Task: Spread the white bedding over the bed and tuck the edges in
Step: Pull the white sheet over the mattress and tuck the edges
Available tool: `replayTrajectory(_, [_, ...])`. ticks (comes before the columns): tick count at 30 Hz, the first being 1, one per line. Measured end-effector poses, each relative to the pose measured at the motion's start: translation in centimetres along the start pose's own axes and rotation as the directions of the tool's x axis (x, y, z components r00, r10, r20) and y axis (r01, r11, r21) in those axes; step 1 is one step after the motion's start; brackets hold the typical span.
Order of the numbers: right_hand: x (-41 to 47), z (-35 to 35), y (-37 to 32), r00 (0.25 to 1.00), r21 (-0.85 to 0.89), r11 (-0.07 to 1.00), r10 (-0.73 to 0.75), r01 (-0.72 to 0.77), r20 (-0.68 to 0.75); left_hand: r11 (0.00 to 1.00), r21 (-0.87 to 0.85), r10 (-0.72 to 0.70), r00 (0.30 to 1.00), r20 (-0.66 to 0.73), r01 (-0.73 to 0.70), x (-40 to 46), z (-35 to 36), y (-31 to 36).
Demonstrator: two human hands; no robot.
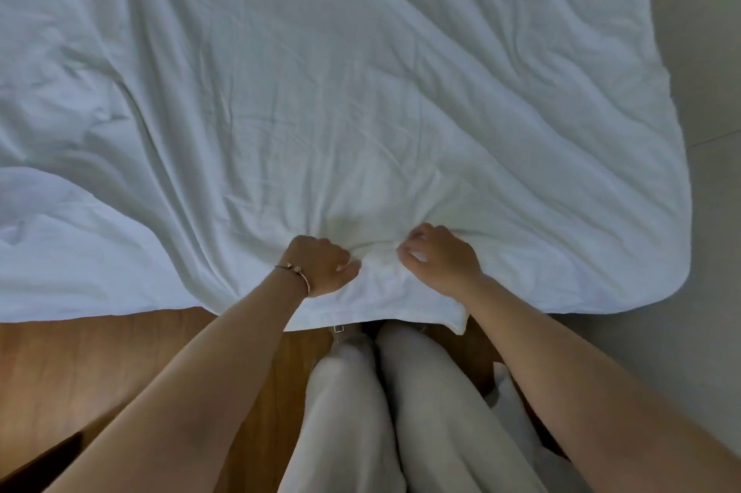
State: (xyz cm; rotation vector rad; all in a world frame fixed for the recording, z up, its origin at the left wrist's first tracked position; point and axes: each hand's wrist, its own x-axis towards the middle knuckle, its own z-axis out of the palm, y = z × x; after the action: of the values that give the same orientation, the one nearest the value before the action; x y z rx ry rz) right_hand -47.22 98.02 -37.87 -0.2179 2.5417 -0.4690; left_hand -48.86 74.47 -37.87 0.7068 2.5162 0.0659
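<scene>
Both hands are down on the white bedding (341,99) at its near edge, close together. The left hand (320,266) has its grip curled tight, fingers bunching a fistful of the soft cloth, a thin bracelet (294,272) round the wrist. Just beside it, the right hand (439,258) pinches another gather of fabric, fingers bent in, knuckles up. Between the two grips the cotton puckers into a small ridge, and creases fan out away from them across the whole bed.

The bedding is matte, thick-looking and rumpled, with long diagonal folds running off beyond the hands. Its hem hangs loose just below the grips, one corner flap dangling under the right wrist. Far out to the right its rounded edge droops over pale floor (705,211).

Below the hands, warm brown wooden floor (80,364) shows, and the person's legs in light trousers (401,412) stand right against the hanging hem.
</scene>
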Motion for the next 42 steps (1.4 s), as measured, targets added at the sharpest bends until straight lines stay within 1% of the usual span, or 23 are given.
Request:
replayTrajectory(2, [1.2, -2.9, 1.2, 0.998, -0.061, 0.997, -0.033, 0.037, 0.058, 0.989, 0.069, 0.136, 0.990, -0.035, -0.133, 2.2, -1.3, 0.3])
replayTrajectory(4, [1.4, -4.2, 3.4, 0.997, -0.077, 0.997, -0.022, 0.015, -0.081, 0.925, 0.081, 0.379, 0.883, -0.276, -0.371, 4.6, -1.2, 1.8])
replayTrajectory(5, [0.7, -4.4, 4.3, 0.991, -0.060, 0.998, -0.009, 0.001, -0.133, 0.861, 0.110, 0.507, 0.815, -0.281, -0.497, 5.4, -0.7, 3.1])
replayTrajectory(7, [-1.5, -3.1, 6.2, 0.994, -0.130, 0.990, -0.058, 0.046, -0.094, 0.722, 0.126, 0.691, 0.704, -0.162, -0.680, 6.4, 1.4, 6.3])
replayTrajectory(8, [-2.9, -2.2, 6.9, 0.991, -0.177, 0.979, -0.114, 0.101, -0.063, 0.725, 0.107, 0.688, 0.719, -0.099, -0.680, 6.5, 2.3, 7.9])
replayTrajectory(9, [-4.3, -1.2, 7.7, 0.986, -0.207, 0.969, -0.153, 0.137, -0.063, 0.769, 0.076, 0.639, 0.767, -0.052, -0.635, 6.2, 2.7, 9.5])
replayTrajectory(10, [-5.5, -0.3, 8.6, 0.985, -0.216, 0.967, -0.155, 0.136, -0.076, 0.831, 0.017, 0.555, 0.828, -0.084, -0.556, 5.9, 3.8, 10.6])
replayTrajectory(12, [-6.9, 0.7, 10.3, 0.993, -0.187, 0.978, -0.108, 0.097, -0.050, 0.926, -0.217, 0.270, 0.944, -0.188, -0.308, 5.1, 4.9, 12.1])
replayTrajectory(14, [-6.9, 1.0, 11.8, 0.992, -0.205, 0.972, -0.121, 0.112, -0.034, 0.925, -0.358, 0.034, 0.966, -0.257, -0.128, 4.9, 5.1, 12.9])
replayTrajectory(18, [-5.7, 0.0, 12.2, 0.991, -0.180, 0.976, -0.130, 0.121, -0.039, 0.929, -0.371, -0.109, 0.954, -0.279, -0.003, 5.8, 4.5, 14.4])
replayTrajectory(21, [-5.7, -0.2, 12.1, 0.991, -0.012, 0.999, 0.053, -0.052, 0.125, 0.880, -0.439, -0.218, 0.975, -0.033, 0.182, 6.3, 3.3, 15.4])
replayTrajectory(24, [-6.8, 0.5, 12.1, 0.969, 0.026, 0.999, 0.020, -0.027, 0.246, 0.908, -0.366, -0.127, 0.968, 0.216, 0.201, 6.3, 2.3, 14.9])
replayTrajectory(25, [-6.9, 0.4, 12.0, 0.970, 0.008, 1.000, -0.006, 0.004, 0.244, 0.932, -0.313, -0.087, 0.951, 0.297, 0.183, 6.2, 1.7, 14.7])
replayTrajectory(27, [-6.1, -0.3, 12.5, 0.983, 0.013, 0.999, -0.045, 0.044, 0.176, 0.918, -0.319, -0.112, 0.925, 0.363, 0.236, 6.3, 1.0, 14.3])
replayTrajectory(29, [-4.6, -1.7, 13.4, 0.998, 0.058, 0.997, -0.055, 0.053, 0.032, 0.840, -0.422, -0.240, 0.930, 0.277, 0.342, 6.8, -0.3, 14.0])
replayTrajectory(31, [-2.3, -3.4, 14.6, 0.973, -0.006, 0.995, -0.095, 0.096, -0.210, 0.848, -0.462, -0.335, 0.938, -0.085, 0.260, 8.5, -1.5, 13.8])
replayTrajectory(32, [-1.0, -4.3, 15.4, 0.940, -0.067, 0.994, -0.102, 0.085, -0.327, 0.872, -0.443, -0.343, 0.905, -0.251, 0.208, 9.6, -1.9, 13.7])
replayTrajectory(33, [0.3, -5.3, 16.3, 0.912, -0.107, 0.994, -0.072, 0.031, -0.403, 0.890, -0.398, -0.358, 0.883, -0.303, 0.224, 10.6, -2.5, 13.7])
replayTrajectory(34, [1.4, -6.5, 17.3, 0.909, -0.115, 0.992, -0.006, -0.045, -0.416, 0.897, -0.337, -0.375, 0.897, -0.234, 0.287, 11.5, -3.1, 13.6])
replayTrajectory(35, [2.3, -7.7, 18.3, 0.925, -0.097, 0.988, 0.074, -0.118, -0.372, 0.896, -0.255, -0.396, 0.914, -0.089, 0.363, 12.5, -3.9, 13.6])
replayTrajectory(38, [4.4, -10.8, 20.8, 0.975, -0.123, 0.969, 0.203, -0.214, -0.095, 0.900, -0.047, -0.407, 0.872, 0.271, 0.434, 15.7, -8.1, 13.8])
replayTrajectory(40, [5.7, -13.6, 21.4, 0.980, -0.109, 0.977, 0.190, -0.183, 0.063, 0.912, -0.049, -0.344, 0.825, 0.449, 0.407, 18.4, -12.5, 13.2])
replayTrajectory(42, [7.3, -17.1, 21.3, 0.954, -0.016, 0.984, 0.177, -0.179, 0.242, 0.891, -0.157, -0.254, 0.754, 0.606, 0.426, 21.7, -17.7, 12.4])
